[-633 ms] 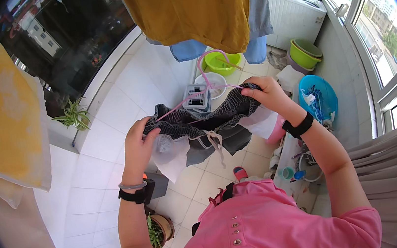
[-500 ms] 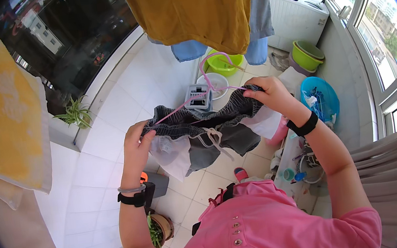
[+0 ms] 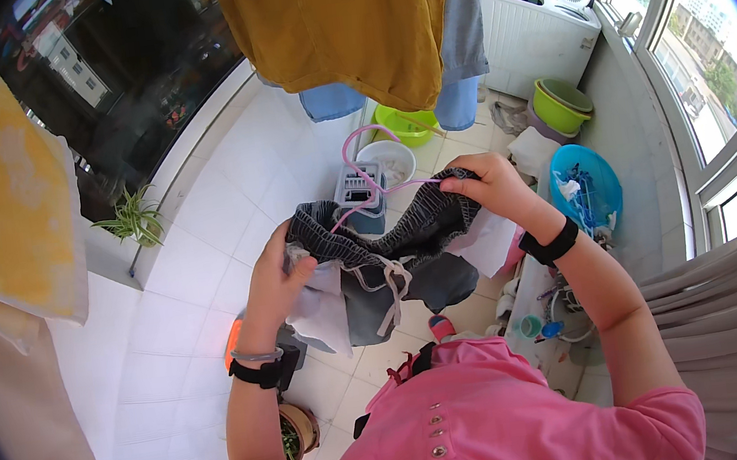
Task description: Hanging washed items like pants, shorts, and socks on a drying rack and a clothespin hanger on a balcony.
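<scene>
Between my hands hangs a pair of dark grey shorts (image 3: 367,308) with an elastic waistband, a pale drawstring and white pocket linings hanging out. A pink clothes hanger (image 3: 365,173) sits inside the waistband, its hook pointing up and away from me. My left hand (image 3: 275,276) is closed on the left end of the waistband. My right hand (image 3: 490,186) pinches the right end, where the hanger's right arm meets the cloth. The hanger's left arm end is hidden within the waistband.
Mustard trousers (image 3: 344,31) and blue-grey clothes hang ahead. A yellow towel (image 3: 7,210) hangs at left. Beyond the shorts are a white basin (image 3: 390,161) and a green basin (image 3: 416,132). At right stand a blue tub (image 3: 596,170), green basins (image 3: 560,105) and a washing machine (image 3: 529,36).
The two ends of the waistband have come closer together, and its left side has slackened. The hanger has tilted, its hook shifting left. My right hand has moved slightly left and down.
</scene>
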